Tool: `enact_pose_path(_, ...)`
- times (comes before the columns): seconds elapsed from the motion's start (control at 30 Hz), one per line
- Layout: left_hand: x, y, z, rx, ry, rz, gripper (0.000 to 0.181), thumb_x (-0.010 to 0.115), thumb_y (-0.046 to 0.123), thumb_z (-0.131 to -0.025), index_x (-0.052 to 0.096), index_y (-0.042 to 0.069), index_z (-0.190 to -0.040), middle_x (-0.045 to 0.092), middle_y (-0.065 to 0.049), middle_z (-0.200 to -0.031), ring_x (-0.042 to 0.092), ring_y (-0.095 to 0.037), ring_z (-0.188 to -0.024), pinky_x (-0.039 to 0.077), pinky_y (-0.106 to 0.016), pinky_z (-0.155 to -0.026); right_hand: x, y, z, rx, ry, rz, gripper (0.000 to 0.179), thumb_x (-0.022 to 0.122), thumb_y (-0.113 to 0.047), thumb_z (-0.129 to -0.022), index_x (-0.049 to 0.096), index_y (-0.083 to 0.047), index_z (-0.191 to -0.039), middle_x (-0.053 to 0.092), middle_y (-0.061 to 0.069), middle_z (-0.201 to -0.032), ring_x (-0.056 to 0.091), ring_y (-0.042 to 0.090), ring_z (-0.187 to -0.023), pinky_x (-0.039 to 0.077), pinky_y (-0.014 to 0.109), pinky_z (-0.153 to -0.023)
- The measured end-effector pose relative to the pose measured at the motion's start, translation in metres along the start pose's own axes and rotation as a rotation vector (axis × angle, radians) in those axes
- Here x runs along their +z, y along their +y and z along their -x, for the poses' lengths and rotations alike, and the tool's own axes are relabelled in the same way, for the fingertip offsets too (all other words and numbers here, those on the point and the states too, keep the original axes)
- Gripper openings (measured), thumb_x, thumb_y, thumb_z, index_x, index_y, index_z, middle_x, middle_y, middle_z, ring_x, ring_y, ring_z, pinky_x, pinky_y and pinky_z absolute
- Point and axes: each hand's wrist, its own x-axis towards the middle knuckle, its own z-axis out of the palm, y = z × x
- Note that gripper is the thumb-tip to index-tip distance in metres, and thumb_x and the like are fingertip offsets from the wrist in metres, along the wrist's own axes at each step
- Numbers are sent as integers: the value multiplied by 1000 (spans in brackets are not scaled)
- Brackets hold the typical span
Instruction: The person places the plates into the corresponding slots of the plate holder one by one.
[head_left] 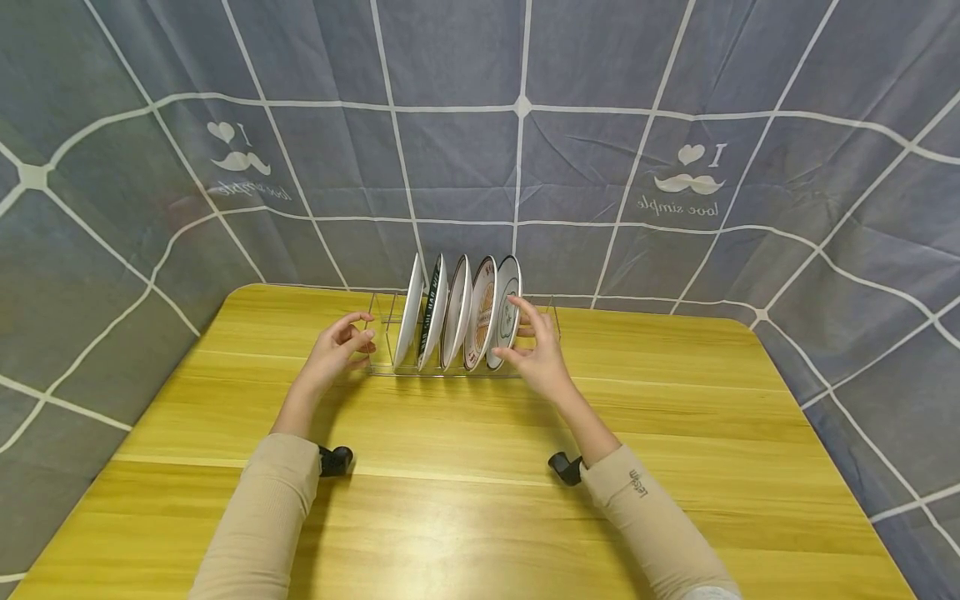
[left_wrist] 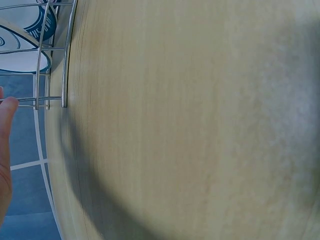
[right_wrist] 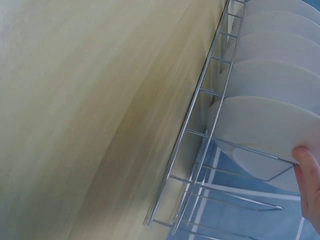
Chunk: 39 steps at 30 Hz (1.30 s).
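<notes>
A wire dish rack stands at the back of the table with several plates upright in its slots. My left hand grips the wire at the rack's left end; in the left wrist view its thumb lies on that wire. With the thumb at the lower edge and a finger higher up, my right hand holds the rightmost plate, white with a dark rim and grey print. The same plate shows its plain back in the right wrist view, fingertips at its edge. Beside it stands a plate with an orange pattern.
A white plate fills the leftmost occupied slot, followed by one with a dark green lettered band. The yellow wooden table ends at a grey-blue curtain with white lines. Rack wires extend past the plates at both ends.
</notes>
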Motion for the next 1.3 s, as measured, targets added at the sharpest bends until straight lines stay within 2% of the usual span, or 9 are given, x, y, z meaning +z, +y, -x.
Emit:
enact_pose_path(0.17,0,-1,0,2,5,-2,25,55,25,-93,49,19,-117,51,2,-81,58,-15,-82,53,-36,-76,0,2,3,-15,-11,21,81,74,2,-72,35,-22,-139,35,19,-119,47,35,-103,53,32,-77)
enact_pose_path(0.47,0,-4,-1,-15,6,11,21,53,20,-94,50,23,-114,52,1,-81,58,-14,-82,53,-35,-75,-2,5,6,-42,-29,29,80,73,-2,-75,32,-25,-140,34,19,-119,48,34,-104,51,30,-80)
enact_pose_path(0.63,1,-2,0,-20,7,17,20,53,18,-94,50,22,-113,52,0,-81,58,-14,-82,53,-37,-76,-10,2,8,-42,-47,13,74,70,-9,-81,30,-23,-142,39,21,-123,49,37,-108,49,41,-86)
enact_pose_path(0.73,1,-1,0,-18,8,11,20,53,19,-94,50,23,-112,52,1,-81,58,-16,-82,53,-36,-76,-14,5,9,-96,42,7,63,66,-12,-84,35,-17,-139,45,22,-122,50,37,-109,46,48,-88)
enact_pose_path(0.83,0,-2,0,-10,6,1,21,54,22,-93,50,24,-114,52,1,-82,58,-17,-83,53,-35,-75,-15,14,9,-182,228,75,53,67,-9,-84,44,-9,-131,48,23,-115,50,37,-105,45,49,-88)
enact_pose_path(0.9,0,-2,0,-10,5,-6,22,54,23,-93,50,23,-114,52,1,-82,57,-17,-83,53,-35,-75,-14,17,11,-188,348,136,48,68,-6,-81,49,-3,-125,48,24,-111,50,38,-101,43,50,-88)
enact_pose_path(1.03,1,0,1,-16,5,3,20,54,21,-93,50,23,-113,52,1,-82,57,-16,-83,53,-36,-76,-10,24,14,-79,471,231,47,72,-7,-78,52,2,-120,46,24,-106,50,38,-95,43,49,-85)
enact_pose_path(1.17,2,3,2,-24,6,10,19,53,18,-94,50,23,-112,52,-1,-81,58,-16,-82,52,-38,-77,-7,29,13,49,492,272,51,74,-12,-77,52,4,-120,47,22,-100,52,37,-88,46,43,-78)
enact_pose_path(1.3,2,4,2,-28,2,5,20,53,18,-94,49,22,-113,52,-2,-81,58,-18,-83,52,-40,-77,-7,31,10,112,502,292,50,74,-15,-77,54,6,-118,50,20,-96,53,35,-85,45,40,-74)
